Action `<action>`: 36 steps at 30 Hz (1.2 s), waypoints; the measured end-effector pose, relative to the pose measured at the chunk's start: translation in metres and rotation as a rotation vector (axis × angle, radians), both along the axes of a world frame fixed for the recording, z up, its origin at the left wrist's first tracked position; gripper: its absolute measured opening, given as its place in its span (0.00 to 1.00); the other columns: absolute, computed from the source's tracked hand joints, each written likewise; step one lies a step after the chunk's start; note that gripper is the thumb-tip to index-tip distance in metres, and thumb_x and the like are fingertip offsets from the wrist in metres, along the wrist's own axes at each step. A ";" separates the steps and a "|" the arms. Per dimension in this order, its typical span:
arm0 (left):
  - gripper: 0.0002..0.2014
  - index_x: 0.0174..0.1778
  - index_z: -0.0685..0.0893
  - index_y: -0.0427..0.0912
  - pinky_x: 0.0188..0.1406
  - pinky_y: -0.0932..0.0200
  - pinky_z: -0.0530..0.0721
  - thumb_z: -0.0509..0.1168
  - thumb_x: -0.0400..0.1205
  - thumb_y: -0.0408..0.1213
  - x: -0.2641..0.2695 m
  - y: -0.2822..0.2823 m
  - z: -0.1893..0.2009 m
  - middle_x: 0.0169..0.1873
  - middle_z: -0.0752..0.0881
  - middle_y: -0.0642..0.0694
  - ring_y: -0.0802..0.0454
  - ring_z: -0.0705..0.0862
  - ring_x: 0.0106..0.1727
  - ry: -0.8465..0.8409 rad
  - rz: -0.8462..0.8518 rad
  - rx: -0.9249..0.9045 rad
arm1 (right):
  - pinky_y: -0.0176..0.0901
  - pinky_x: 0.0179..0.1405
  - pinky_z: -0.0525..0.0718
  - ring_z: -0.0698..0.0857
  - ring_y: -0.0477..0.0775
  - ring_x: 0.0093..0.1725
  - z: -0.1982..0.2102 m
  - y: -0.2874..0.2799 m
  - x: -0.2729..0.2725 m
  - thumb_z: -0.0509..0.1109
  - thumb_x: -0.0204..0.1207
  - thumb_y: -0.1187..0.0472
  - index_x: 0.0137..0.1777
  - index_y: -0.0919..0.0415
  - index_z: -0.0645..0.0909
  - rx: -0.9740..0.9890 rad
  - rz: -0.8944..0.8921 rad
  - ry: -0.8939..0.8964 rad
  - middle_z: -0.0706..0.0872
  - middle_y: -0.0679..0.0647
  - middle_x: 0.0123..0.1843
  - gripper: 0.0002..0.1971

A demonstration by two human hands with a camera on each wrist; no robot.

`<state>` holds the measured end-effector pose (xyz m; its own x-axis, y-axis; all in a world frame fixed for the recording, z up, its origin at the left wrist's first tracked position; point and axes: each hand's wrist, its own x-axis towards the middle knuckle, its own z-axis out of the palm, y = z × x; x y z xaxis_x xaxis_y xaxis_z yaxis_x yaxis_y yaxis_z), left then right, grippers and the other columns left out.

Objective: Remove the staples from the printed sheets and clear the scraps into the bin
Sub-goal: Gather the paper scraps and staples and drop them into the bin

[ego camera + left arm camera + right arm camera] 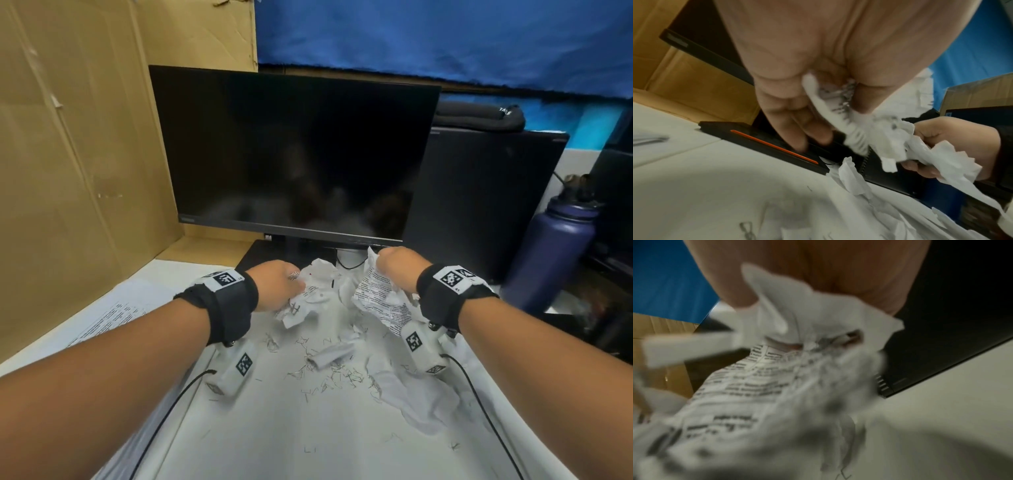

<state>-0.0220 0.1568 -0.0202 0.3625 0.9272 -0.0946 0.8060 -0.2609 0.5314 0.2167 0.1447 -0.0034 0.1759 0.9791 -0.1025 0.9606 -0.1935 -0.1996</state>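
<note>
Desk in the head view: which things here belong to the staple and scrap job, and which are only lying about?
Belong to the job:
- crumpled printed paper in right hand
- crumpled scrap in left hand
- loose staples
- flat printed sheet

Lying about:
- monitor
- purple bottle
- cardboard

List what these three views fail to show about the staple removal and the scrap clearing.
- Bin: in no view, so its place is unknown.
- Left hand grip on its crumpled paper: head view shows only the back of the hand.
- Printed sheet in the right hand: right wrist view is motion-blurred, text unreadable, any staples left in it not discernible.
- Loose staples on the desk: too small to count.
</note>
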 end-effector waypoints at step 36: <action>0.05 0.38 0.81 0.43 0.43 0.54 0.86 0.69 0.79 0.37 -0.018 -0.079 0.008 0.35 0.85 0.48 0.51 0.85 0.38 -0.214 0.074 -0.096 | 0.50 0.53 0.88 0.88 0.59 0.52 -0.004 -0.007 -0.021 0.68 0.80 0.51 0.67 0.61 0.81 0.049 0.067 -0.101 0.87 0.58 0.56 0.20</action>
<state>-0.0403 0.0778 -0.0126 0.3153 0.9423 -0.1123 0.6875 -0.1453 0.7115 0.1959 0.1378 -0.0079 0.1172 0.9923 -0.0397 0.9867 -0.1209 -0.1086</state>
